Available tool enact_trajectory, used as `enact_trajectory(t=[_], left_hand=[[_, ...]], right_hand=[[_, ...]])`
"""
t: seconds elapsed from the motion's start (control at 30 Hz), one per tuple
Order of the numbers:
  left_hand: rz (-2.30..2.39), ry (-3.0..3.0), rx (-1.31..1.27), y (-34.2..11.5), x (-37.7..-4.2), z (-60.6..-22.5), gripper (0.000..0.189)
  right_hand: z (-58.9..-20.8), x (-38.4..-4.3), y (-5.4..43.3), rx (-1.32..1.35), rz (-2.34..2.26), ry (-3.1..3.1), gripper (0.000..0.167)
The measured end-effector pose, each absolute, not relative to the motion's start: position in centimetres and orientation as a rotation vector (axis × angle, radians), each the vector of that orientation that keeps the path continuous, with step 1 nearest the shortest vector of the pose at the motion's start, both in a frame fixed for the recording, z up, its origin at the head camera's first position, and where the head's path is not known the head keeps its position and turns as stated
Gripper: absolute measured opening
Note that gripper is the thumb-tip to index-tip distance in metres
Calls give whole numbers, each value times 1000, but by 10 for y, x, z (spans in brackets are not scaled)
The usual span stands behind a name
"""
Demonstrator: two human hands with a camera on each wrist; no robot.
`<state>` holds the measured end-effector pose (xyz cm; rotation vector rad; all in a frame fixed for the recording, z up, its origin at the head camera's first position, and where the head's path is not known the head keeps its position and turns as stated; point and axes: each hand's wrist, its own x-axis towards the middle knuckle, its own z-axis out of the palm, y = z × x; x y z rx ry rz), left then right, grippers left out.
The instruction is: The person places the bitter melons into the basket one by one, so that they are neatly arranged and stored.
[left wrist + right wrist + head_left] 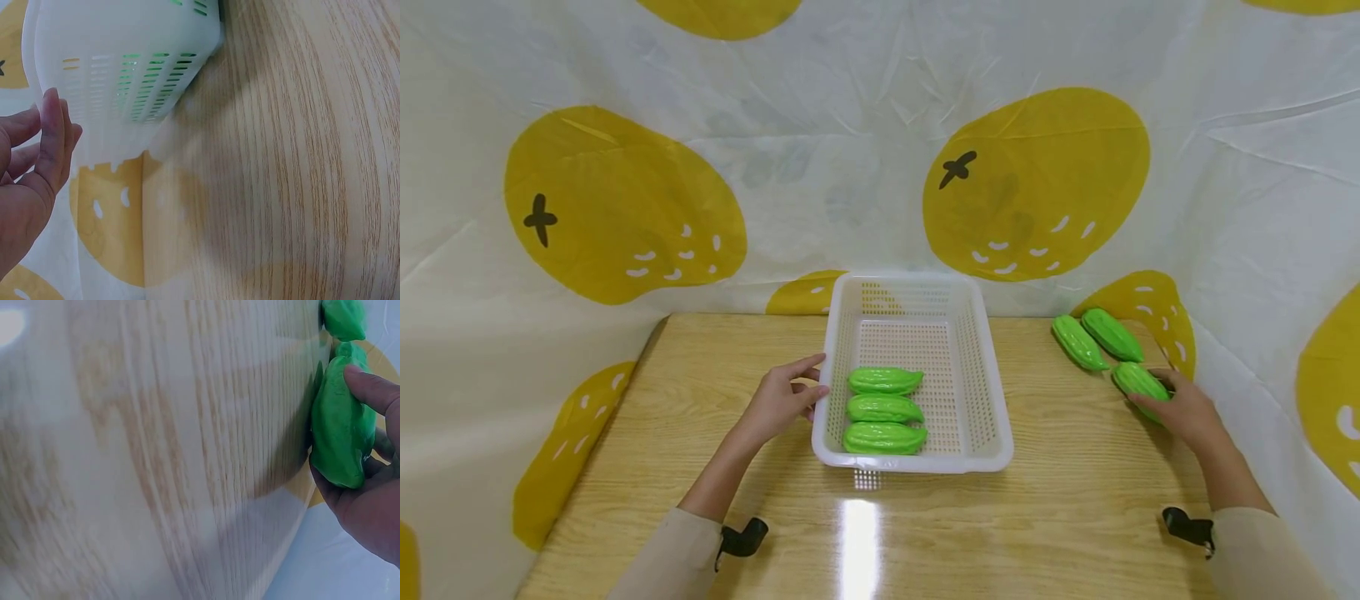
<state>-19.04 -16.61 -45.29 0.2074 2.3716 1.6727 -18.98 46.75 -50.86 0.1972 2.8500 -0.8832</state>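
Observation:
A white plastic basket [992, 400] stands mid-table, three bright green toy bitter melons [884, 409] lying in a column along its left side. My left hand [784, 397] is at the basket's left rim, its fingertips right against the outer wall [125, 37] with the fingers mostly straight. Far to the right, my right hand [1187, 410] grips another bitter melon [340, 422], thumb on one side and fingers around the other. Just beyond that hand lie two more bitter melons, a lighter one [1078, 342] and a darker one [1111, 334].
The wooden table [700, 358] carries everything. A white cloth with yellow fruit prints [865, 183] hangs behind it and along both sides, close to my right hand. Black straps [745, 537] are on both wrists over beige sleeves.

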Motion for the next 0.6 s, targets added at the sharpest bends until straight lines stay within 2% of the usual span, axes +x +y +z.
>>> enact_trajectory(t=[0.27, 0.6], left_hand=[[1667, 2379, 200, -165, -191, -453, 60], [1658, 2390, 198, -166, -191, -454, 60]], right_hand=[[-501, -187, 471, 184, -880, 2886, 88], [-486, -188, 459, 108, -908, 2946, 79]])
